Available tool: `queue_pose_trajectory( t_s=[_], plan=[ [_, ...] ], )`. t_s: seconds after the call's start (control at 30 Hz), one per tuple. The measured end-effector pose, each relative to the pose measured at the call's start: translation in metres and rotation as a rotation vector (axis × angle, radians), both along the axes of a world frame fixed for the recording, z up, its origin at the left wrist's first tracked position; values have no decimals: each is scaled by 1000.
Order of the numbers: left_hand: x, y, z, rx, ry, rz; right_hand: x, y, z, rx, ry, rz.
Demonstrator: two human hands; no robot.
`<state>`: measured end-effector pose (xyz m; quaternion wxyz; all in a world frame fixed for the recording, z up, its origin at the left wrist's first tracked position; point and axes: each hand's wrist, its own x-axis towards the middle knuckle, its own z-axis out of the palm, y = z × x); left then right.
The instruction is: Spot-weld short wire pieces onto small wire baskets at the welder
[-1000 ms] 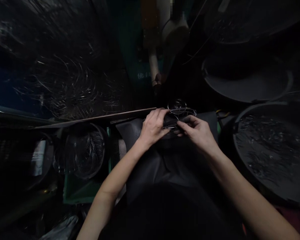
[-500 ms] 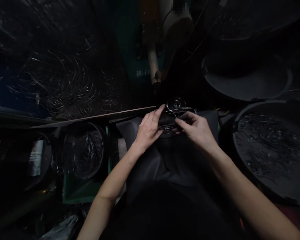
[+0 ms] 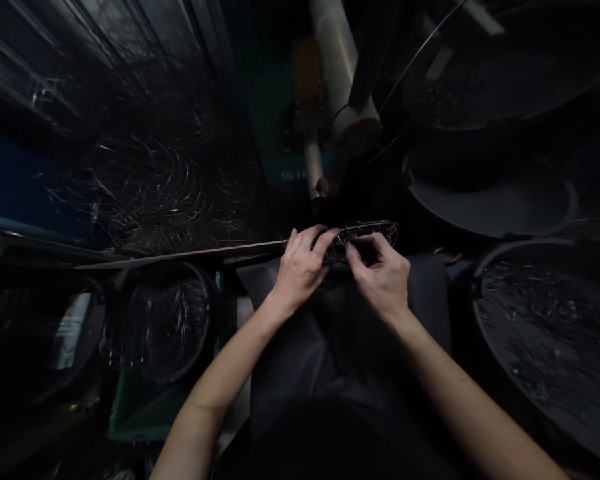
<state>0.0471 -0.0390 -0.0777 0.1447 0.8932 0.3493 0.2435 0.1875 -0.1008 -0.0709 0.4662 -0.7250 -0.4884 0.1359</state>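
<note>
- Head view: a small bundle of thin wire rings point(image 3: 364, 235) is held flat between both hands, above a dark cloth point(image 3: 300, 347) spread over the person's lap, just in front of a long thin board edge point(image 3: 180, 255).
- The left hand point(image 3: 303, 267) grasps the left end of the bundle, its fingers point(image 3: 325, 241) curled over the top of the wires.
- The right hand point(image 3: 383, 277) pinches the bundle from the near side, thumb and forefinger closed on the wires near its middle; the far right end of the bundle sticks out past that hand.
- The light is dim, so how many rings make up the bundle cannot be told.
- Right of the hands stands a large dark tub point(image 3: 485, 257) with loose wire pieces glinting inside; two more dark tubs point(image 3: 490, 220) sit stacked behind it.
- Left of the lap, a round container of coiled wire rings point(image 3: 173, 320) rests in a green tray point(image 3: 140, 413).
- Beyond the board lies a wide tangle of wire loops point(image 3: 145, 187).
- Straight ahead of the hands, a pale cylinder point(image 3: 343, 80) stands on a green machine body point(image 3: 275, 120).
</note>
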Motion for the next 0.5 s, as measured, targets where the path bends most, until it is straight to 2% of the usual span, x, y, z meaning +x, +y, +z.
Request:
queue_pose_trajectory(
  t_s=[0.17,0.5],
  plan=[
    [2,6,-2,15,-11,22,0,7,-10,35,44,11],
    [11,15,-11,181,-88,78,2,21,-8,88,69,-10]
  ],
)
